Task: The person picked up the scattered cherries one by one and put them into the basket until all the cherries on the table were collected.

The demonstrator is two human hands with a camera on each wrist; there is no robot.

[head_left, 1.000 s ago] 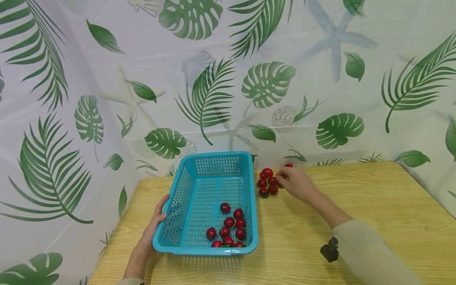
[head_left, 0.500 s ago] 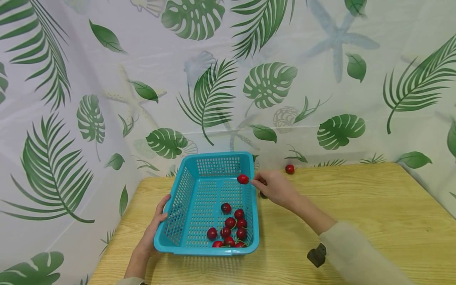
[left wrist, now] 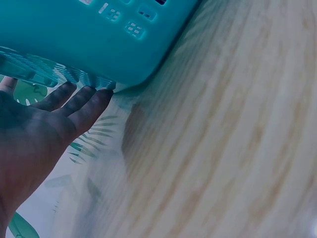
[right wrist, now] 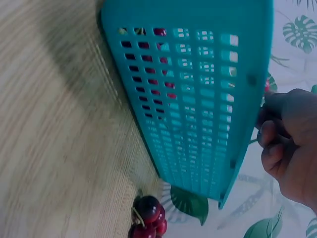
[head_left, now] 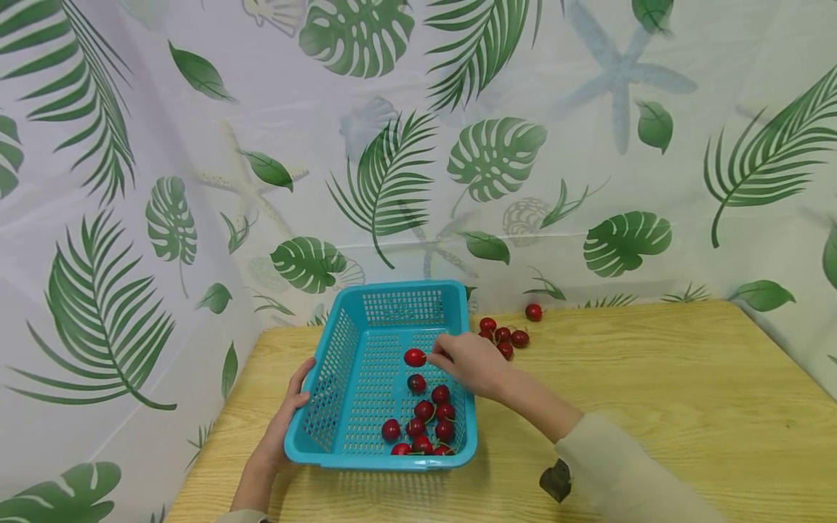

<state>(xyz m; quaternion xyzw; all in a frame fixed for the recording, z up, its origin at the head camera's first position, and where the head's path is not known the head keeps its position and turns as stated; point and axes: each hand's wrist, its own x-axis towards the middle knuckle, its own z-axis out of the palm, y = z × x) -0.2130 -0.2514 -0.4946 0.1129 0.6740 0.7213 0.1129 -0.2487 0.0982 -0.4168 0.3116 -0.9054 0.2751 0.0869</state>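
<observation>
My right hand (head_left: 475, 363) pinches a red cherry (head_left: 415, 357) by its stem, above the inside of a blue plastic basket (head_left: 299, 443). Several dark red cherries (head_left: 423, 410) lie at the basket's near right end. With fingers extended, my left hand (head_left: 282, 420) touches the outside of the basket's left wall. The left wrist view shows the fingertips of the left hand (left wrist: 44, 124) against the blue wall. In the right wrist view the right hand (right wrist: 294, 141) is beyond the rim, its fingers bent; the held cherry is mostly hidden.
Several cherries (head_left: 503, 335) lie in a loose group on the wooden table (head_left: 654, 392), right of the basket. One separate cherry (head_left: 533, 312) lies near the table's back edge. A leaf-patterned sheet (head_left: 405, 203) hangs behind and at the left.
My right hand has picked a cherry from the group on the table and carried it left over the rim into the space above the basket. The left hand stays at the basket's side.
</observation>
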